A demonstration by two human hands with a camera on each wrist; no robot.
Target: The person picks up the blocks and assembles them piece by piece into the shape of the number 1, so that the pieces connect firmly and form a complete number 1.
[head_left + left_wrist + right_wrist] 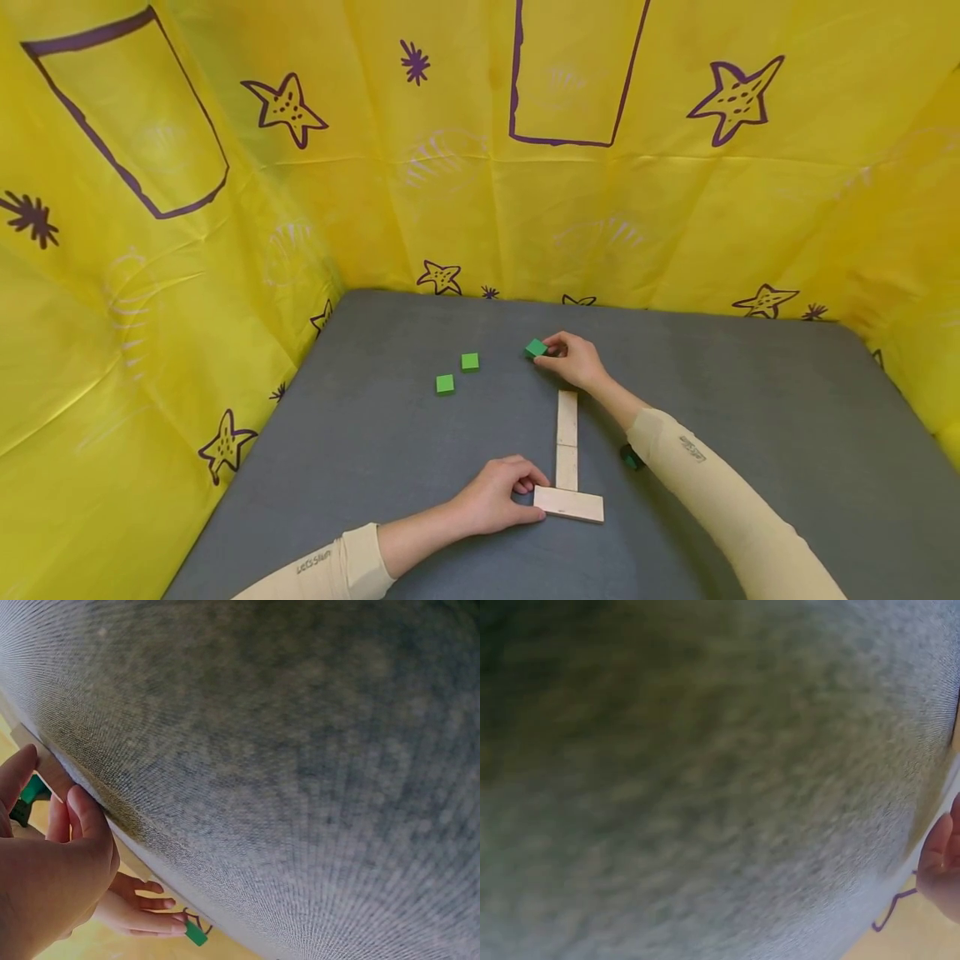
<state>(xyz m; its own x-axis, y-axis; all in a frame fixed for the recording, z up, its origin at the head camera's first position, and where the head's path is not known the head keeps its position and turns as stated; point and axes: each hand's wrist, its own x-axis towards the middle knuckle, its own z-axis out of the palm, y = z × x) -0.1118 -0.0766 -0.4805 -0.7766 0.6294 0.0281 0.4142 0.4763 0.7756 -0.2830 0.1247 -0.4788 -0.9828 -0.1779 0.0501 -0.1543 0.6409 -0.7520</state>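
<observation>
In the head view a pale wooden block (568, 504) lies crosswise at the foot of a line of two more wooden blocks (567, 442). My left hand (495, 497) pinches its left end between thumb and fingers. The left wrist view also has this wooden block (51, 769) between thumb and fingertip. Farther back, beyond the line, my right hand (573, 360) pinches a green cube (536, 348) by its right side. Two lighter green cubes stand to the left of it, one green cube (469, 362) farther back and another green cube (445, 384) nearer.
A dark green object (632, 457) shows partly behind the right sleeve (720, 492). The grey tabletop (360, 433) meets yellow cloth walls (450, 200) with purple drawings at the back and both sides. Grey surface fills most of the right wrist view.
</observation>
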